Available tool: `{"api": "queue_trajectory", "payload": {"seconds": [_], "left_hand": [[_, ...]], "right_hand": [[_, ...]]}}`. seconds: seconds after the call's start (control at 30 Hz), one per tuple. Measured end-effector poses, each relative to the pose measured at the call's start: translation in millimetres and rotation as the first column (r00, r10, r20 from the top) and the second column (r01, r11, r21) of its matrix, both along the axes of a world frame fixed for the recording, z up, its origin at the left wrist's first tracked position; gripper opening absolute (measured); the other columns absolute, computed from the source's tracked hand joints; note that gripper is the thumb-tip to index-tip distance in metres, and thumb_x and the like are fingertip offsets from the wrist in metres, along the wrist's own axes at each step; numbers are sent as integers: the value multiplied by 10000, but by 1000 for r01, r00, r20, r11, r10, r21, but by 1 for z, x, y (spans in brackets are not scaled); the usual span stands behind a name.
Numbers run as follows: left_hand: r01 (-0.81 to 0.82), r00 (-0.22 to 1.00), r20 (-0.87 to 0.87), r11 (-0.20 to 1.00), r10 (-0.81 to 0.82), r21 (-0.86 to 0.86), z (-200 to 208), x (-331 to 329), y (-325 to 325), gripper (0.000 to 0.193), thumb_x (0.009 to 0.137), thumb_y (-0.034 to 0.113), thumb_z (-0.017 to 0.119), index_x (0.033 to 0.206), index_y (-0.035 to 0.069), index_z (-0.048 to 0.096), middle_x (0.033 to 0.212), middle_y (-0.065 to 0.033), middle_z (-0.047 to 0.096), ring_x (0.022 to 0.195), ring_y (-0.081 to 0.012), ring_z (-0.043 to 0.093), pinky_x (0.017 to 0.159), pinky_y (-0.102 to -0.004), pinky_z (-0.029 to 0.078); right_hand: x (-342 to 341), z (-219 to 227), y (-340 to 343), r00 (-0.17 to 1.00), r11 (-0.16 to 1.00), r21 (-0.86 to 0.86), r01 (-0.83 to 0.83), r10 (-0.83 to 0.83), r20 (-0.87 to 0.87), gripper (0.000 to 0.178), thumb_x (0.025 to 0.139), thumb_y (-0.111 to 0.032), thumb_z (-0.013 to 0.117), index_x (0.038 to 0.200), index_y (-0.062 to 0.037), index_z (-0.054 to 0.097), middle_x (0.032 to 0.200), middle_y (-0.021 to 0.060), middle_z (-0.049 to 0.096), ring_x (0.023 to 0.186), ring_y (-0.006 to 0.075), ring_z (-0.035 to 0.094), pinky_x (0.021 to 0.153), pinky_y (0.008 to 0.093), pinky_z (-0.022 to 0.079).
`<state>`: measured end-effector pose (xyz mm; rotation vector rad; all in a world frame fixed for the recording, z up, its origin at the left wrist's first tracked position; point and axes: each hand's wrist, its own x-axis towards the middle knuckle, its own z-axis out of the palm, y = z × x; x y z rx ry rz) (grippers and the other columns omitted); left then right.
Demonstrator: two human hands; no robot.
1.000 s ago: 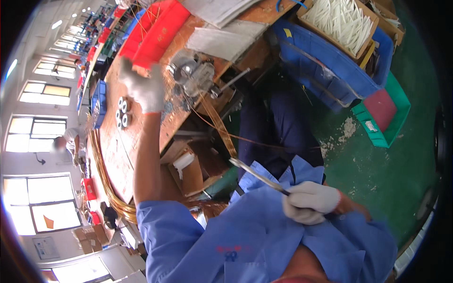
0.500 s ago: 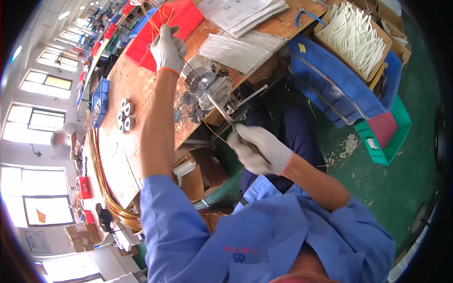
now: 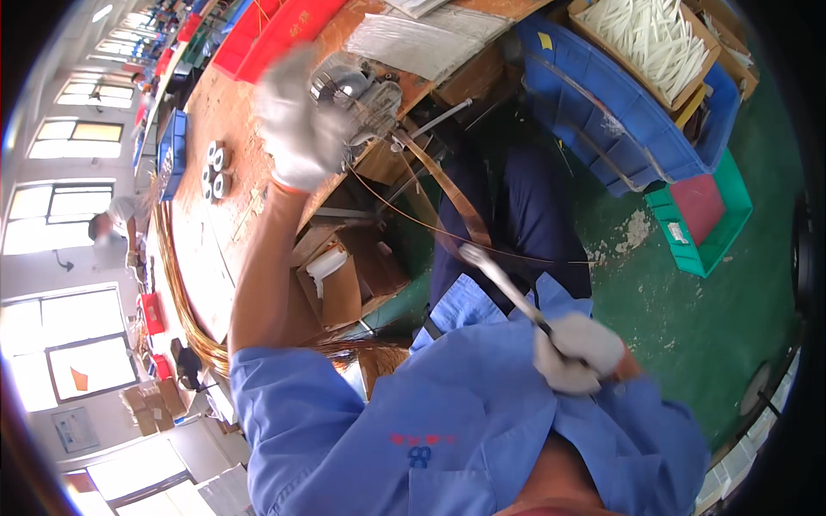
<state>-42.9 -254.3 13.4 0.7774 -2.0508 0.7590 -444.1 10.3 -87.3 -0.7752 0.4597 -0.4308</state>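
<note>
My right hand (image 3: 578,353), in a white glove, is closed round the dark handle end of a pale, rod-like metal tool (image 3: 506,284). The tool slants up and left across my lap, and its blunt far end is clear of the machine. My left hand (image 3: 301,120), also gloved, is smeared by motion beside a metal machine (image 3: 366,95) at the table edge, so its fingers cannot be read. A thin copper wire (image 3: 447,232) runs from near the machine across my legs to the right. Below the machine, a long brown strip (image 3: 443,185) hangs down toward my lap.
A red bin (image 3: 280,34) and several white rings (image 3: 221,161) sit on the wooden table (image 3: 206,241). Bundled copper wire (image 3: 172,284) curves along its left side. At right are a large blue crate (image 3: 585,129), a carton of white strips (image 3: 654,43) and a green bin (image 3: 710,215).
My right hand has drawn the tool away from the machine, down and right toward my chest. My left hand has come down from the red bin toward the machine. The view has shifted slightly.
</note>
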Motion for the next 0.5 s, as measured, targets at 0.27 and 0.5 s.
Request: {"api": "queue_trajectory", "payload": {"seconds": [0.27, 0.5], "left_hand": [[156, 971, -240, 804, -17, 574, 51, -85, -9, 309, 1027, 282, 630, 1061, -25, 626, 744, -100, 564, 625, -229, 585, 555, -375, 490], [549, 296, -808, 601, 510, 580, 42, -21, -104, 408, 1028, 327, 553, 1011, -78, 598, 717, -60, 486, 538, -155, 458, 454, -324, 352]], "right_hand": [[-51, -6, 10, 988, 887, 439, 141, -95, -125, 450, 1111, -361, 502, 824, -25, 587, 556, -16, 426, 375, 89, 386, 340, 278, 318], [157, 33, -134, 956, 927, 375, -14, -98, 277, 487, 1132, -419, 423, 793, -94, 552, 531, -23, 407, 339, 92, 337, 329, 268, 270]]}}
